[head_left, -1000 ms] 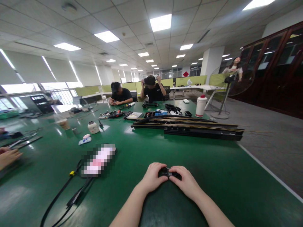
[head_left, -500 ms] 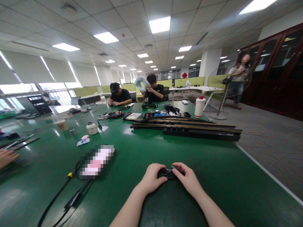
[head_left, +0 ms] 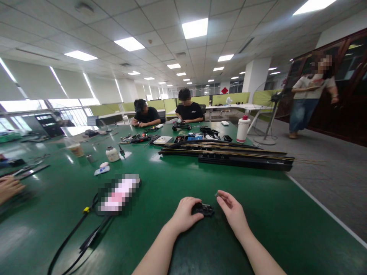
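My left hand (head_left: pixel 186 214) grips a small black part (head_left: pixel 207 209) on the green table, thumb on the near side and fingers on the far side. The part has an uneven top with some grey, metal-looking detail; its left end is hidden by the hand. Just right of it, apart from the part, my right hand (head_left: pixel 233 212) is raised a little. Thumb and forefinger pinch a tiny greyish piece (head_left: pixel 216 194), too small to name.
A phone with a blurred screen (head_left: pixel 120 194) and black straps (head_left: pixel 66 233) lie to the left. Long black rails (head_left: pixel 245 162) with thin rods cross the table ahead. A white bottle (head_left: pixel 243 130) stands behind them. Another person's hand (head_left: pixel 10 188) is at the far left. Someone walks at right (head_left: pixel 311 91).
My right hand has come away from the black part, up and to the right, with a tiny piece in its fingertips. My left hand stays. The walking person has come nearer.
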`<state>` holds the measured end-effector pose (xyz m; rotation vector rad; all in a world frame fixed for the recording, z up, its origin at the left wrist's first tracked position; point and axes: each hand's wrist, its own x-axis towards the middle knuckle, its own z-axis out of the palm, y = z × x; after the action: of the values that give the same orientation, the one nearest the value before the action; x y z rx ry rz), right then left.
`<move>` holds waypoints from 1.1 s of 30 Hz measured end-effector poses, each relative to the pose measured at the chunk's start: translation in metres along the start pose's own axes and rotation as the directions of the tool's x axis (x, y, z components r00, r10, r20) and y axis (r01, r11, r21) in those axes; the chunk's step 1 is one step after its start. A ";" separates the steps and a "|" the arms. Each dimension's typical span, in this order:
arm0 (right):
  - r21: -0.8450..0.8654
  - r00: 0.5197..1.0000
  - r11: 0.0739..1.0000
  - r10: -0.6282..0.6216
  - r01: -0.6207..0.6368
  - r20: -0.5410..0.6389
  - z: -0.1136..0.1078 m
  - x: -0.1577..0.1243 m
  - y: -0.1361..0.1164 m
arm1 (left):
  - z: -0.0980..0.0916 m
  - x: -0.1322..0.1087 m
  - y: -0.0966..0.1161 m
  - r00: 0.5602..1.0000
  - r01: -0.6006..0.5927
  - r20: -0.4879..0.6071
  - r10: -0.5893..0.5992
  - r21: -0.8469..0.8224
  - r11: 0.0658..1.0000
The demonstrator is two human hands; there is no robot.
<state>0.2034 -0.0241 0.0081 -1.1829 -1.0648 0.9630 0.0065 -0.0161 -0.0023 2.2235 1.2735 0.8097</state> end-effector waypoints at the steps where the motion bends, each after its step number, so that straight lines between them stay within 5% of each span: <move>1: 0.004 1.000 1.000 -0.001 0.001 -0.011 0.000 0.000 0.000 | 0.000 0.000 -0.001 1.000 0.000 0.000 0.000 -0.001 1.000; 33: -0.008 0.998 1.000 -0.020 0.019 -0.058 -0.002 0.001 0.003 | -0.001 0.000 0.000 1.000 -0.001 0.017 0.001 0.012 1.000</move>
<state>0.2052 -0.0236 0.0051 -1.1978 -1.0325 0.9050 0.0053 -0.0160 -0.0017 2.2355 1.2726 0.7842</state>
